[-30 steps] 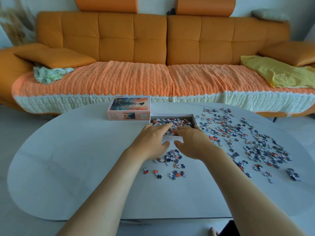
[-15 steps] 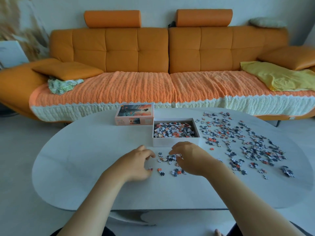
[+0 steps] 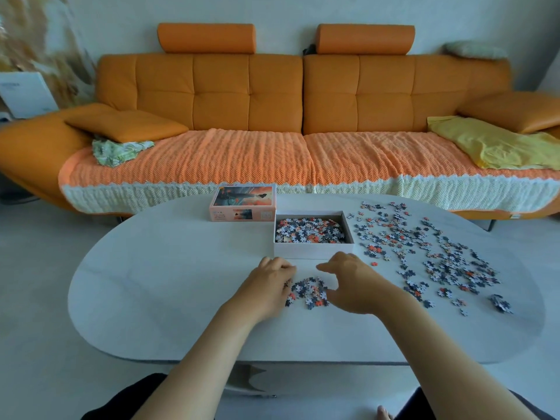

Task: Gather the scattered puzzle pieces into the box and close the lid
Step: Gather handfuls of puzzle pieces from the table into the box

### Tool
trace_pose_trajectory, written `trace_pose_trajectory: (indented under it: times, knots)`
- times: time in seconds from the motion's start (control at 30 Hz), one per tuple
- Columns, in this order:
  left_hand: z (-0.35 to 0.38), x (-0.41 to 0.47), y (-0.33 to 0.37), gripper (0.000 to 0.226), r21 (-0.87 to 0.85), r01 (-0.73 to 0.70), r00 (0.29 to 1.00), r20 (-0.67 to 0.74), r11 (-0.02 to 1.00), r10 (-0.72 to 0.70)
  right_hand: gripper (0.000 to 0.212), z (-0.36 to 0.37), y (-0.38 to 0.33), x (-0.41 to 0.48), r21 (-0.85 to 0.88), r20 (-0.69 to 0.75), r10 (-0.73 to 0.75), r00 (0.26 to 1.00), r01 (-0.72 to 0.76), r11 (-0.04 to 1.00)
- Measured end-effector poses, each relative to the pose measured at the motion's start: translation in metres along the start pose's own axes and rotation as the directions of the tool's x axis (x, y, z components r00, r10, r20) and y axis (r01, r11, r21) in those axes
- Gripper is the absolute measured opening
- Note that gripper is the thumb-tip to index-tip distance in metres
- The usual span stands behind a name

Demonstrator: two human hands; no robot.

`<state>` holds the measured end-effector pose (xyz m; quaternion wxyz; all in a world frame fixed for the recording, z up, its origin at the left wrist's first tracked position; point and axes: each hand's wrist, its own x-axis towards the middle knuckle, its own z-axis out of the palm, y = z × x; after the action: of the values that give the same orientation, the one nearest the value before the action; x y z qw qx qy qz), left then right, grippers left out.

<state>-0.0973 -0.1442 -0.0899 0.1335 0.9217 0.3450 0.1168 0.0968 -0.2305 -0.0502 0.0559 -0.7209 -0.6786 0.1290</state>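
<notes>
A small heap of puzzle pieces (image 3: pixel 309 291) lies on the white table (image 3: pixel 169 268) just in front of the open white box (image 3: pixel 313 251), which holds many pieces. My left hand (image 3: pixel 268 284) presses against the heap's left side with bent fingers. My right hand (image 3: pixel 348 280) cups the right side, thumb and forefinger spread. Neither hand lifts a piece. The pink lid (image 3: pixel 242 203) with a picture on top lies left of the box and behind it. Many scattered pieces (image 3: pixel 424 253) cover the table's right half.
An orange sofa (image 3: pixel 272 98) with a knitted throw runs behind the table's far edge. A small clump of pieces (image 3: pixel 501 303) lies near the right edge. The table's left half is bare surface. My knees show below the near edge.
Both hands drew back from the box to the loose pieces in front of it and swept them into a tighter heap between them. The view pulled back.
</notes>
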Motion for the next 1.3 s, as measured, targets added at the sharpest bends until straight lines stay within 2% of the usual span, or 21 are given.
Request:
trace_pose_trajectory:
  times: [0.07,0.17,0.27,0.33,0.4,0.47,0.5,0.6,0.7,0.73,0.8,0.83,0.9,0.97,1.03,1.1,1.2,1.3]
  knots:
    - [0.002,0.003,0.002,0.038,-0.078,-0.026,0.999,0.017,0.997,0.027,0.062,-0.001,0.001,-0.002,-0.009,0.094,0.052,0.994,-0.051,0.999]
    - [0.0,0.004,0.002,0.046,-0.156,-0.019,0.998,0.057,0.988,0.028,0.058,0.003,-0.004,0.0,0.059,0.107,0.031,0.994,-0.038,0.998]
    - [-0.013,0.001,-0.001,0.054,-0.239,0.095,0.991,0.117,0.966,-0.069,0.049,0.002,-0.007,0.001,0.082,0.113,0.024,0.993,-0.033,0.996]
    - [-0.023,-0.002,-0.006,0.062,-0.192,0.141,0.979,0.17,0.971,-0.108,0.049,-0.002,-0.005,0.0,0.082,0.149,0.053,0.987,-0.066,0.994]
    - [-0.028,-0.006,-0.01,0.076,-0.068,0.157,0.961,0.242,0.985,-0.137,0.066,-0.005,-0.001,-0.001,0.071,0.21,0.082,0.974,-0.098,0.993]
    - [-0.026,-0.009,-0.008,0.076,-0.036,0.168,0.947,0.283,0.985,-0.151,0.073,-0.005,-0.003,-0.001,0.035,0.233,0.1,0.967,-0.111,0.993]
    - [-0.023,-0.01,-0.005,0.069,-0.057,0.165,0.951,0.273,0.985,-0.144,0.065,-0.003,-0.005,0.0,0.032,0.218,0.092,0.972,-0.102,0.994]
    - [-0.014,-0.004,0.006,0.048,-0.111,0.102,0.979,0.186,0.989,-0.08,0.015,0.005,-0.015,0.007,0.082,0.13,0.043,0.991,-0.054,0.995]
    - [-0.011,0.002,0.014,0.026,-0.14,0.062,0.986,0.164,0.988,-0.038,0.007,0.006,-0.021,0.012,0.103,0.078,0.036,0.996,-0.044,0.994]
    - [-0.011,0.003,0.015,0.022,-0.141,0.071,0.984,0.173,0.987,-0.046,0.01,0.007,-0.021,0.013,0.119,0.077,0.042,0.996,-0.051,0.992]
    - [-0.014,0.005,0.013,0.029,-0.148,0.117,0.976,0.201,0.982,-0.086,0.045,0.007,-0.016,0.015,0.135,0.107,0.073,0.992,-0.087,0.987]
    - [-0.017,0.006,0.011,0.041,-0.143,0.15,0.968,0.224,0.978,-0.116,0.066,0.007,-0.013,0.015,0.139,0.138,0.089,0.986,-0.108,0.984]
    - [-0.022,0.006,0.007,0.067,-0.077,0.191,0.952,0.256,0.979,-0.166,0.092,0.005,-0.011,0.014,0.123,0.186,0.094,0.978,-0.118,0.985]
    - [-0.023,0.006,0.004,0.088,0.014,0.181,0.943,0.282,0.983,-0.177,0.097,0.005,-0.011,0.016,0.086,0.194,0.081,0.978,-0.1,0.991]
    - [-0.02,0.008,0.004,0.094,-0.002,0.187,0.936,0.304,0.982,-0.178,0.091,0.006,-0.014,0.019,0.078,0.176,0.074,0.982,-0.089,0.993]
    - [-0.017,0.012,0.005,0.082,-0.06,0.183,0.942,0.297,0.981,-0.158,0.083,0.005,-0.016,0.023,0.094,0.16,0.067,0.985,-0.083,0.992]
    - [-0.016,0.016,0.01,0.049,-0.148,0.159,0.958,0.263,0.976,-0.117,0.058,0.002,-0.02,0.026,0.148,0.127,0.055,0.99,-0.074,0.986]
    - [-0.014,0.018,0.014,0.027,-0.177,0.149,0.97,0.217,0.973,-0.109,0.043,0.001,-0.023,0.027,0.165,0.102,0.056,0.993,-0.072,0.984]
